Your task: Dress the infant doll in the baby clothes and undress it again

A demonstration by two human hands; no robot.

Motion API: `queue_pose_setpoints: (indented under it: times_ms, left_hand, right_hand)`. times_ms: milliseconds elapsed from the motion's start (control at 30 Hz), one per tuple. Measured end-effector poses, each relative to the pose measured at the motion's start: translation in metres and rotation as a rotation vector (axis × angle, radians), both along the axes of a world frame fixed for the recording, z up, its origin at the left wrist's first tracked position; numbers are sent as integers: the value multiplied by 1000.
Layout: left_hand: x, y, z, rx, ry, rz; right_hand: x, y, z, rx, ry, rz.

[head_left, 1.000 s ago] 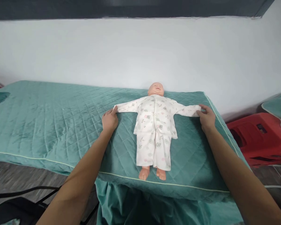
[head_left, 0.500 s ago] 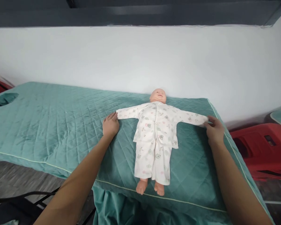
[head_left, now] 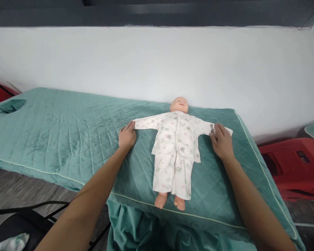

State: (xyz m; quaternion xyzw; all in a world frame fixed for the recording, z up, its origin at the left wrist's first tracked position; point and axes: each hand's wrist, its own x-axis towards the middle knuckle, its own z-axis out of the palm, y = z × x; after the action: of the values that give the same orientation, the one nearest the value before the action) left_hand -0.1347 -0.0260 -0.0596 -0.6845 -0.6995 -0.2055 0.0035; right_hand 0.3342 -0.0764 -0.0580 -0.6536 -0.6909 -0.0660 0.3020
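Observation:
A baby doll [head_left: 179, 104] lies on its back on a green quilted bed cover [head_left: 68, 139], head toward the wall and bare feet at the near edge. It wears a white printed pajama top [head_left: 176, 134] and matching pajama pants [head_left: 172, 172], with both sleeves stretched sideways. My left hand [head_left: 127, 135] rests on the cover, fingertips touching the cuff of the sleeve on the left. My right hand [head_left: 222, 141] lies over the other sleeve, fingers extended across the forearm part; the cuff sticks out beyond them. No doll hands show at either cuff.
A white wall [head_left: 146, 62] runs along the bed's far side. To the right stands a red plastic chair or stool [head_left: 298, 167]. A face hole [head_left: 12, 106] is at the bed's left end. A black chair [head_left: 23, 226] with cloth on it stands at lower left.
My right hand has let go of the sleeve's cuff end and moved left, onto the sleeve's forearm part. My left hand stays at its cuff. The view has shifted slightly.

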Motion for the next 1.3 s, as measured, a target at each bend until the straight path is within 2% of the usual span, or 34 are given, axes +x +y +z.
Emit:
queue_pose_setpoints:
  times_ms: [67, 200, 300, 400, 467, 567, 667, 733, 900, 1067, 1200, 1300]
  left_hand:
    - [1, 1, 0, -9, -7, 17]
    - [4, -1, 2, -2, -34, 69]
    - [5, -8, 6, -12, -82, 122]
    - [9, -26, 7, 14, -159, 154]
    - [17, -45, 6, 67, -201, 99]
    - [36, -80, 3, 91, -231, -59]
    - [55, -108, 3, 69, -227, -174]
    - [64, -120, 4, 61, -222, -230]
    - [71, -124, 8, 42, -184, -265]
    - [73, -123, 6, 58, -86, -330]
    - [73, -124, 3, 96, -80, -341]
    - [71, -128, 4, 103, -99, -351]
  right_hand:
    - [-6, 1, -1, -107, -36, -39]
    - [-3, -9, -3, -231, 8, -220]
    - [-2, -30, -4, -207, 37, -278]
    - [-16, -59, -4, -139, 45, -216]
    - [-35, -79, -5, -118, 47, -132]
    - [-69, -103, -4, -132, 48, -59]
    - [-96, -117, -3, -153, 33, -23]
    - [-106, -122, -1, -148, 28, -4]
    - [-114, -133, -2, -113, 52, 9]
    - [-125, -153, -8, -84, 132, 12]
    - [-134, -175, -9, -97, 375, -14]
    - [-144, -194, 1, -87, 600, -33]
